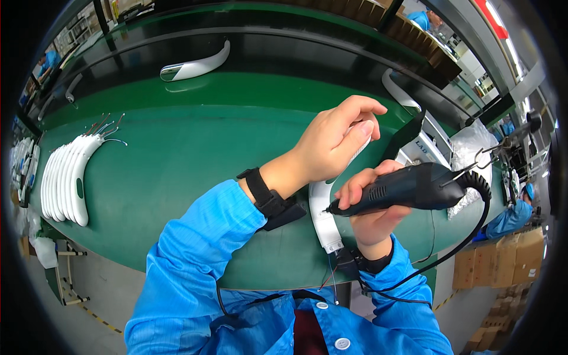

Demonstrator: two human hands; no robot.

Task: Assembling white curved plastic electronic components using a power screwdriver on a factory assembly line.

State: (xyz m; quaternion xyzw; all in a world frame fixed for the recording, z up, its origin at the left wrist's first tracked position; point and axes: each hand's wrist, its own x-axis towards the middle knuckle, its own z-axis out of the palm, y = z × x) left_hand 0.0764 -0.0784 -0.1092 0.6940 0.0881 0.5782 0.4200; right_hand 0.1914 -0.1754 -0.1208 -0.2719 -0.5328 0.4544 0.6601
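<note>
My left hand point(336, 142) is closed round the far end of a curved white plastic housing point(323, 228), fingers bent over it and the thumb on top. This housing lies on the green work table with its near end toward me, where thin wires hang past the table edge. In my right hand point(376, 222) is a black electric screwdriver point(408, 189), held almost level. Its tip points left and meets the housing's surface, or sits just above it, near the middle of the lower part. A black strap circles my left wrist.
At the left, several white housings point(65, 180) stand in a row with wires sticking up. A white curved part point(198, 68) lies on the far belt. Right of my hands are a grey-black box point(423, 148), a clear plastic bag point(470, 171) and the screwdriver's coiled cable point(482, 207).
</note>
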